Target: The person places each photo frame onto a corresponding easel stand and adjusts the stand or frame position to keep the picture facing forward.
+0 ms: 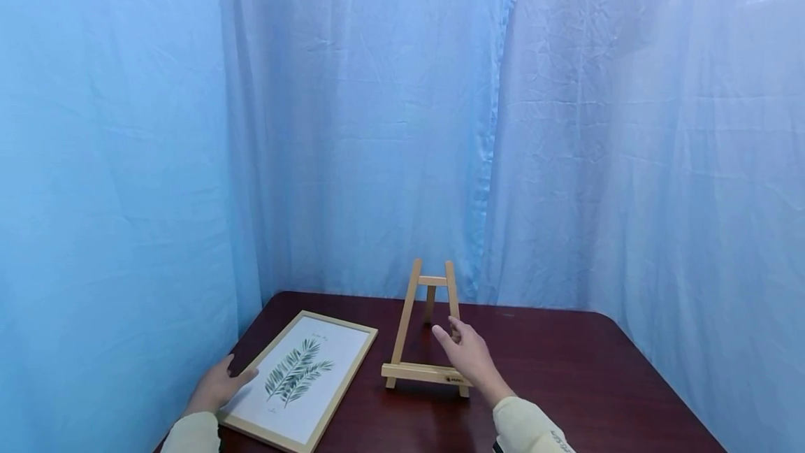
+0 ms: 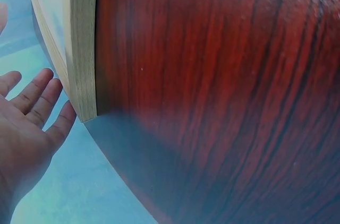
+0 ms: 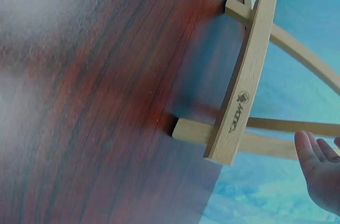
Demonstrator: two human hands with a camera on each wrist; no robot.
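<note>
A light wooden picture frame (image 1: 298,379) with a green leaf print lies face up on the left of the table. My left hand (image 1: 216,386) is at its left edge, thumb reaching over the border. In the left wrist view, the straight, spread fingers (image 2: 40,96) are beside the frame's corner (image 2: 83,75); contact is hard to tell. A small wooden easel (image 1: 418,372) stands upright right of the frame. Beside its right leg is my right hand (image 1: 468,355), fingers extended and gripping nothing. The right wrist view shows the easel's printed ledge (image 3: 241,86) near that hand (image 3: 324,176).
The dark red wooden table (image 1: 566,383) has rounded far corners. Blue curtains (image 1: 377,124) hang behind it and along both sides. The frame and easel stand apart, with a strip of tabletop between them.
</note>
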